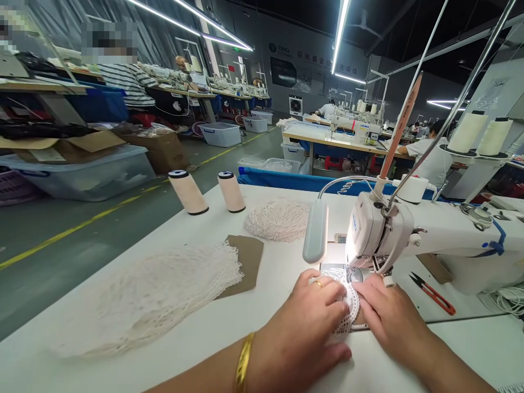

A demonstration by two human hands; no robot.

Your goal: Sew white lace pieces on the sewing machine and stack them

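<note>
A white lace piece (347, 308) lies under the needle area of a white sewing machine (362, 229), lit by its lamp (315, 232). My left hand (313, 311) presses down on the lace with bent fingers, its thumb apart on the table. My right hand (391, 314) is at the lace's right edge, fingertips drawn together close to the presser foot (355, 274). The fingers partly cover the lace. To the left, a big pile of lace pieces (164, 289) overlaps a brown card (249, 265). A smaller lace pile (278, 219) sits behind it.
Red-handled thread snips (436, 295) lie right of my right hand. Two peach thread cones (188, 192) stand at the table's far left edge. White thread cones (466, 131) stand at the right. Beyond are plastic bins (221, 134), other machines and several people.
</note>
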